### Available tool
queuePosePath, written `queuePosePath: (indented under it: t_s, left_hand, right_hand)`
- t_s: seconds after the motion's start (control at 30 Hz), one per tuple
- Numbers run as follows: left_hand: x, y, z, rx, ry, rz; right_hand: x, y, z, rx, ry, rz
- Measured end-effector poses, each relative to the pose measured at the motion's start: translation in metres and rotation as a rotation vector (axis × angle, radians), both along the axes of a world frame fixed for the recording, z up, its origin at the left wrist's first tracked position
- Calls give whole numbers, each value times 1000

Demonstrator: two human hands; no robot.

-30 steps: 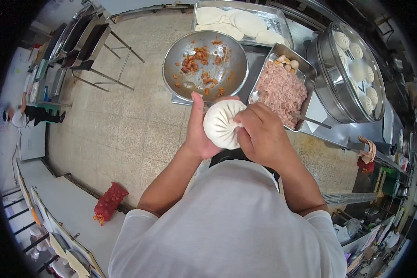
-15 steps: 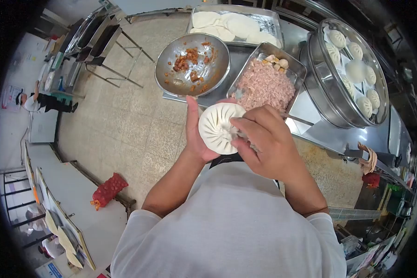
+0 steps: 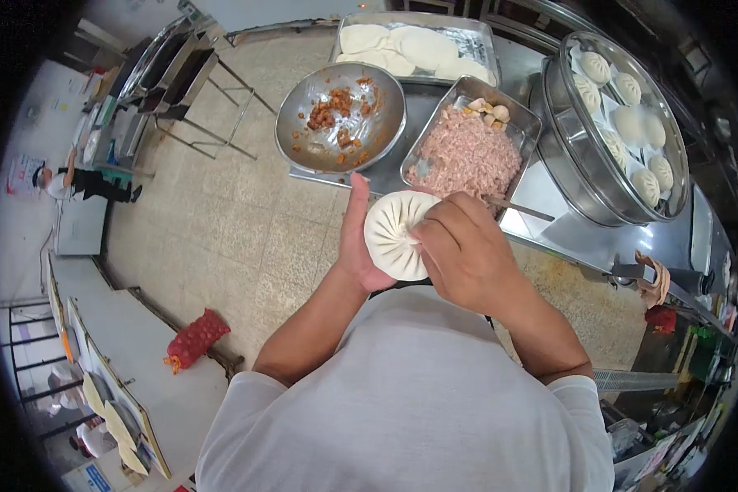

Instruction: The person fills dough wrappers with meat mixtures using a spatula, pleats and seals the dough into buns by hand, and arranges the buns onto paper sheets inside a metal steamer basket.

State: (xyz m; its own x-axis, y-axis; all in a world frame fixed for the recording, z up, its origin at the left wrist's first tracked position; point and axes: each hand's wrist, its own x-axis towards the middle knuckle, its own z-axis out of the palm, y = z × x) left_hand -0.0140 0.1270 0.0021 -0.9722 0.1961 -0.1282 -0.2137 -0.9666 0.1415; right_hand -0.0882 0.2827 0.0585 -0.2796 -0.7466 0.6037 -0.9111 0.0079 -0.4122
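Note:
A round white pleated bun (image 3: pixel 392 238) rests on my left hand (image 3: pixel 357 250), which cradles it from below and the left side, thumb pointing up along the edge. My right hand (image 3: pixel 471 254) pinches the dough at the bun's centre, where the pleats gather. The tips of those fingers are partly hidden behind the dough and knuckles. Just beyond my hands lies a metal tray (image 3: pixel 407 164) with pink minced meat (image 3: pixel 471 156) and several pale round pieces. A spoon-like handle (image 3: pixel 523 209) sticks out of the meat to the right.
A steel bowl (image 3: pixel 299 156) holds orange-brown filling bits. Behind it, a tray (image 3: pixel 495 51) carries flat dough wrappers (image 3: pixel 422 47). At right stands a steamer (image 3: pixel 562 176) with several pleated buns (image 3: pixel 646 187). A red net sack (image 3: pixel 197 338) lies at left; a person (image 3: pixel 74 180) stands far left.
Both hands and the bun have shifted slightly right and toward me. The right-hand fingers have closed in at the bun's centre, and its pleats have turned a little.

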Motion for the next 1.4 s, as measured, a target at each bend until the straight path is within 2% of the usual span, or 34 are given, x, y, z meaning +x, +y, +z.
queuePosePath:
  t_s: [0.07,0.13,0.2,0.37,0.43,0.53,0.63,0.7,0.83,0.97,1.07,1.13,1.23,1.3,1.37,1.4]
  left_hand:
    - [-2,-14,5,22,1,-27]
    - [-3,-30,7,-65,22,-60]
    - [-4,-43,13,-43,15,-88]
    - [2,-85,-3,-41,-14,-134]
    - [2,-101,-7,-37,49,-177]
    - [2,-118,-5,2,30,-214]
    - [2,-131,-4,20,47,-246]
    - [2,-137,-4,38,65,-261]
    - [-1,-139,-6,40,58,-256]
    - [-2,-135,-16,36,-41,-312]
    - [-5,-127,-19,21,-7,-353]
    - [-7,-118,-20,133,35,-378]
    - [-11,-102,-8,28,-30,-323]
    - [-25,-85,-3,40,22,-229]
    - [-45,-58,-1,-14,68,-86]
    - [-56,-43,-5,45,69,-56]
  right_hand:
    - [3,-9,10,79,39,-25]
    - [5,-24,11,165,74,-51]
    - [4,-43,5,17,101,1]
    - [22,-78,-2,101,56,-100]
    - [30,-92,-2,112,42,-140]
    - [36,-108,-2,44,13,-197]
    - [39,-118,-4,-37,52,-237]
    - [39,-125,-1,-67,187,-282]
    - [39,-131,-7,3,193,-323]
    - [40,-124,-17,38,102,-280]
    - [45,-114,-16,59,42,-303]
    - [45,-104,-15,74,13,-337]
    - [36,-85,-16,96,-22,-308]
    - [24,-68,-17,-186,-201,-292]
    - [9,-57,-61,-551,-736,-260]
    - [5,-58,-69,-560,-734,-257]
